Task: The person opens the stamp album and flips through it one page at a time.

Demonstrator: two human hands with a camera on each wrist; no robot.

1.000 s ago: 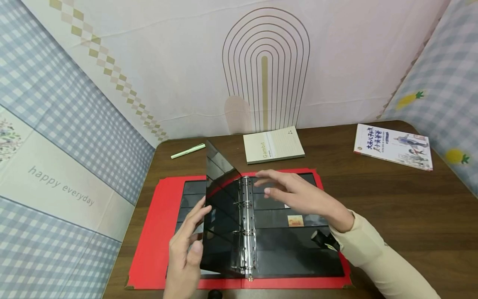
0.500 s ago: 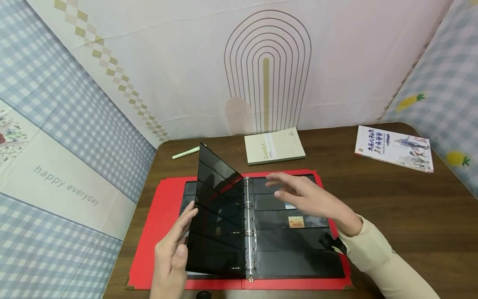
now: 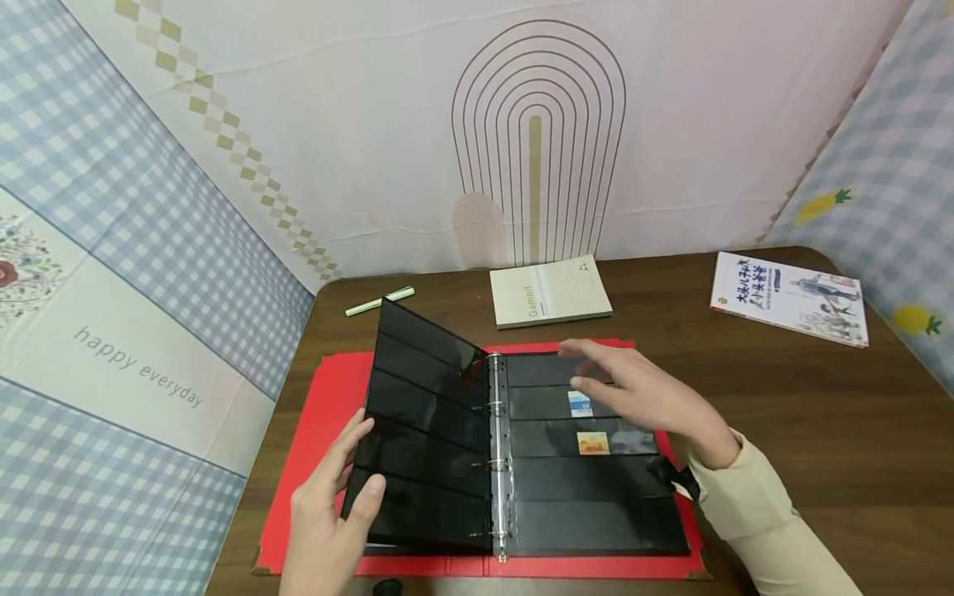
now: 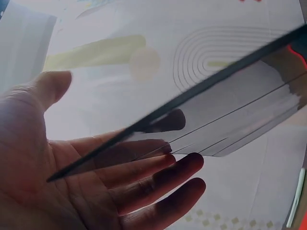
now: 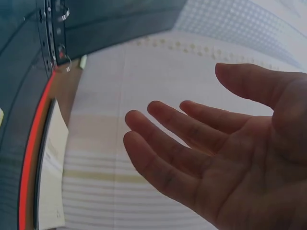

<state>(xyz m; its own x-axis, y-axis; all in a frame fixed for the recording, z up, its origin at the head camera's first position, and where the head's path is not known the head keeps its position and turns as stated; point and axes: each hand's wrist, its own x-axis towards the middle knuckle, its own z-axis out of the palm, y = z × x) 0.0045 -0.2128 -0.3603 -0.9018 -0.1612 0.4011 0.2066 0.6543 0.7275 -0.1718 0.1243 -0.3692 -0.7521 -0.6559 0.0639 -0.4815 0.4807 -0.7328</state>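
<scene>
A red-covered ring-binder stamp album [image 3: 305, 414] lies spread on the table. One black pocket page [image 3: 428, 389] stands tilted to the left of the metal rings [image 3: 497, 463]. My left hand [image 3: 324, 501] supports that page's outer edge on its fingers, the thumb spread apart from them, as the left wrist view shows. Over the right-hand page [image 3: 589, 526] hovers my right hand [image 3: 644, 389], fingers loosely extended and holding nothing. A blue-and-white stamp [image 3: 580, 404] and an orange stamp [image 3: 594, 444] sit in that page's strips. The right hand covers part of the top strips.
Behind the album lies a cream notebook [image 3: 547, 294], with a pale green pen [image 3: 380, 301] to its left. A white picture book [image 3: 790, 298] is at the back right of the brown table [image 3: 805, 430]. Patterned cloth [image 3: 373, 149] hangs behind.
The black page has swung left and lower, with my left hand moving left along with it. My right hand has drifted right, uncovering the blue-and-white stamp.
</scene>
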